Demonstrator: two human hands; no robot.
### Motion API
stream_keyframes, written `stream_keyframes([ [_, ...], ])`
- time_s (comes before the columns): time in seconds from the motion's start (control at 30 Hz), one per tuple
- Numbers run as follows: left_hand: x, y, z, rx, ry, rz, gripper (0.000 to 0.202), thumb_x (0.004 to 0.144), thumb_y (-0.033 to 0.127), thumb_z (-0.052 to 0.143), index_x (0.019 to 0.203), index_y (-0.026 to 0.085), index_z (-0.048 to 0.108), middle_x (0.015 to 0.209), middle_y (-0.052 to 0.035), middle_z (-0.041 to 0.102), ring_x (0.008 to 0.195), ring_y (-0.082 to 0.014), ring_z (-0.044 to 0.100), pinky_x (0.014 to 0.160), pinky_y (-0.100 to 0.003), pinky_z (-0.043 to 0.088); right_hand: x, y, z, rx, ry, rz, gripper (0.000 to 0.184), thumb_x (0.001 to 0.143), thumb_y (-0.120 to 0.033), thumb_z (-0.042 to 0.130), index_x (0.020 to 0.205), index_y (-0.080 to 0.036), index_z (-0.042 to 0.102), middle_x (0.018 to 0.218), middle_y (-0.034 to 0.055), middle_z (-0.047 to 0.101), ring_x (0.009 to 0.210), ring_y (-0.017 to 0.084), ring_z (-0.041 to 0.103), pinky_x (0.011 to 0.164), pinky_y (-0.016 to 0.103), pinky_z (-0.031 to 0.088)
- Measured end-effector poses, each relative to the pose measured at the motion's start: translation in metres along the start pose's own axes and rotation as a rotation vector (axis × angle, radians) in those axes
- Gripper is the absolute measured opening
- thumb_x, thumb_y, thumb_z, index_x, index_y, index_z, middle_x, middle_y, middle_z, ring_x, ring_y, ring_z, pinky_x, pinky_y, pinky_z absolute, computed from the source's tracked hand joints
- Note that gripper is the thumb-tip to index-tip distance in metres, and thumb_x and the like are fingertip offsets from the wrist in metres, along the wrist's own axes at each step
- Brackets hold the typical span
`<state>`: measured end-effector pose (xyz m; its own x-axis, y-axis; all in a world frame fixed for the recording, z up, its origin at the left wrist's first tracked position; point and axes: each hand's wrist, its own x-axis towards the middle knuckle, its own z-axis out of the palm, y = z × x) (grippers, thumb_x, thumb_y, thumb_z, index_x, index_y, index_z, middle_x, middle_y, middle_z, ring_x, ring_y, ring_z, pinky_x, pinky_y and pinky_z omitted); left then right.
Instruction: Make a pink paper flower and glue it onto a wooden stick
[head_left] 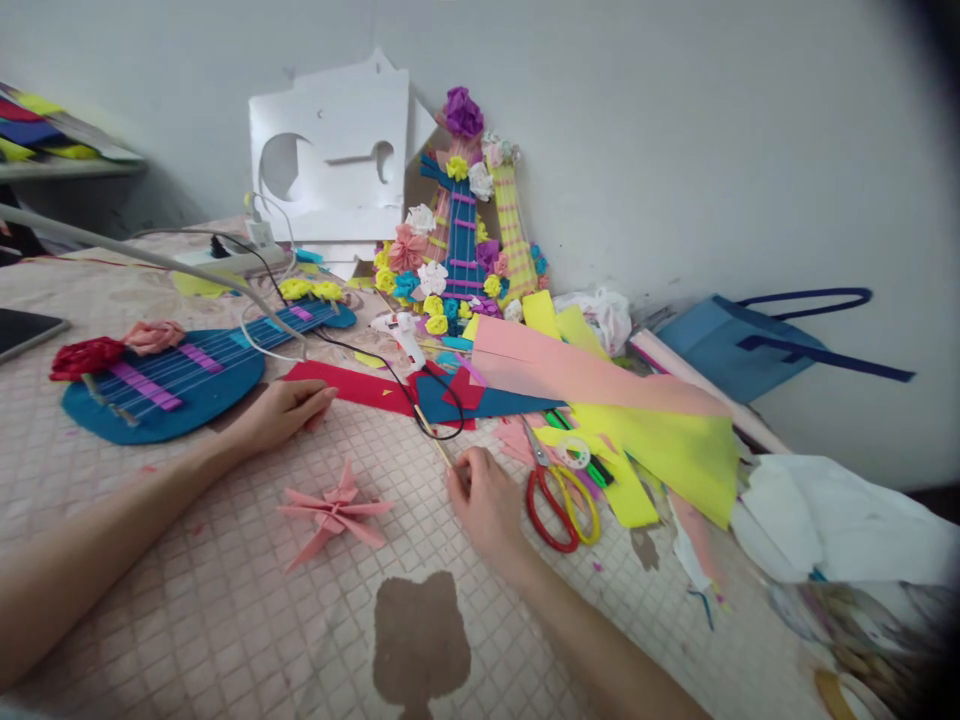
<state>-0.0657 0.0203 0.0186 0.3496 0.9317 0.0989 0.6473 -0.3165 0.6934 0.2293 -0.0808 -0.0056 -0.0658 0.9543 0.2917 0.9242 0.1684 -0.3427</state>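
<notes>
My right hand [487,502] is closed, its thumb and forefinger pinching the near end of a thin wooden stick [437,440]. That stick slants away across the table towards some red and blue paper. My left hand [283,412] rests with fingers curled beside the blue paper guitar [225,375]; its palm is hidden, so anything inside cannot be made out. Between the hands lies a pink folded-paper star shape [334,512] with several pointed arms. Just right of my right hand are scissors [553,500] with red and yellow handles.
A white glue gun [401,338] with a black cord lies beyond the hands. Pink [570,365] and yellow sheets [667,450] spread to the right. Flower-covered paper guitars [461,240] lean on the wall. A power strip [232,262] stands back left; a blue bag [739,345], right.
</notes>
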Motion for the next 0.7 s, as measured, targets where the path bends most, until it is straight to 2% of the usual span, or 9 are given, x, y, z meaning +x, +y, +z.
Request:
stream_keyframes([
  [0.2,0.009,-0.018,-0.004,-0.021,-0.13,-0.006,0.04,0.087,0.044,0.041,0.057,0.017,0.044,0.046,0.0041,0.045,0.041,-0.0074,0.04,0.043,-0.018,0.031,-0.001,0.0,0.001,-0.007,0.004,0.003,0.006,0.083,-0.022,0.052,0.089,-0.021,0.05,0.085,0.0001,0.063,0.076,0.016,0.06,0.059,0.026,0.035],
  [0.37,0.01,-0.025,-0.01,-0.034,-0.199,-0.055,0.042,0.088,0.047,0.037,0.059,0.017,0.043,0.049,0.0033,0.048,0.04,-0.0079,0.042,0.042,-0.018,0.032,-0.002,-0.001,0.001,-0.03,0.006,0.011,0.01,0.083,-0.023,0.053,0.093,-0.021,0.05,0.085,0.0006,0.062,0.076,0.017,0.06,0.059,0.027,0.035],
  [0.53,0.011,-0.026,-0.011,0.032,-0.213,-0.035,0.044,0.089,0.046,0.035,0.058,0.016,0.045,0.048,0.0036,0.047,0.042,-0.0075,0.042,0.045,-0.017,0.033,-0.001,-0.003,0.002,-0.097,-0.001,-0.004,0.003,0.086,-0.023,0.05,0.084,-0.021,0.05,0.083,0.0011,0.059,0.073,0.016,0.058,0.056,0.025,0.034],
  [0.7,0.01,-0.017,-0.011,0.106,-0.206,0.047,0.042,0.09,0.042,0.039,0.058,0.016,0.048,0.048,0.0038,0.049,0.045,-0.007,0.042,0.049,-0.015,0.033,-0.002,-0.001,-0.003,-0.096,-0.025,0.017,0.008,0.088,-0.019,0.047,0.082,-0.02,0.051,0.082,0.0015,0.057,0.072,0.015,0.057,0.059,0.025,0.037],
])
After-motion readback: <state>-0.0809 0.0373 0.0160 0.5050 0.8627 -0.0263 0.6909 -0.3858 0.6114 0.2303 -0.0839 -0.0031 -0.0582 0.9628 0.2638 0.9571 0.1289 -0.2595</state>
